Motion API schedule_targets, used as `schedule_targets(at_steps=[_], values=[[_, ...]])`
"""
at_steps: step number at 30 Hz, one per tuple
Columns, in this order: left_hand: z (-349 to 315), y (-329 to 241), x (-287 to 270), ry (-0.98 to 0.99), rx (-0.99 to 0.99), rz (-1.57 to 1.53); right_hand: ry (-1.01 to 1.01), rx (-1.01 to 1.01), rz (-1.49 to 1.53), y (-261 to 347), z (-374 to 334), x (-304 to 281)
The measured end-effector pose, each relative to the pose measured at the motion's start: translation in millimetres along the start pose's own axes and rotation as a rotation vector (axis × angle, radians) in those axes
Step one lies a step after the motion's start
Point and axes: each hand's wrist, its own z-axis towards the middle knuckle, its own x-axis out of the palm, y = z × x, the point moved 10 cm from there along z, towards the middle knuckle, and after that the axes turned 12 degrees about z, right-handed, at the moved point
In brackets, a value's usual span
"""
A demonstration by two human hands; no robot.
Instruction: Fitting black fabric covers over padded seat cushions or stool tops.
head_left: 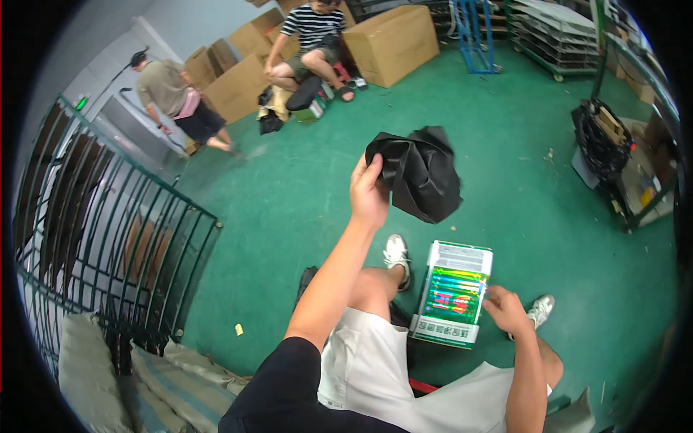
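Note:
My left hand is raised in front of me, its fingers closed on a crumpled black bag, thin and creased, held well above the floor. Whether anything is inside the bag does not show. Between my legs stands a shiny green-and-white box with a colourful printed face. Beside its right edge is my right hand, fingers curled in and fingertips close to the box's side. Whatever those fingers hold, if anything, is hidden.
A green metal rack is at left, above stuffed sacks. Ahead, one person sits by large cartons; another person walks at far left. At right are a bin with a black liner and a blue frame.

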Motion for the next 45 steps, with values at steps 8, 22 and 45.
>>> schedule_targets(at_steps=[8, 22, 45], values=[[-59.4, 174.1, 47.9, 0.046, -0.702, -0.321, -0.175, 0.003, 0.596, -10.1, 21.7, -30.6], [-95.9, 217.7, 71.1, 0.144, -0.865, -0.351, -0.190, -0.074, 0.786, 24.7, 58.0, -17.8], [-210.2, 258.2, 45.2, 0.892, -0.392, 1.334, -0.788, -0.125, 1.147, -17.2, 26.2, -131.2]])
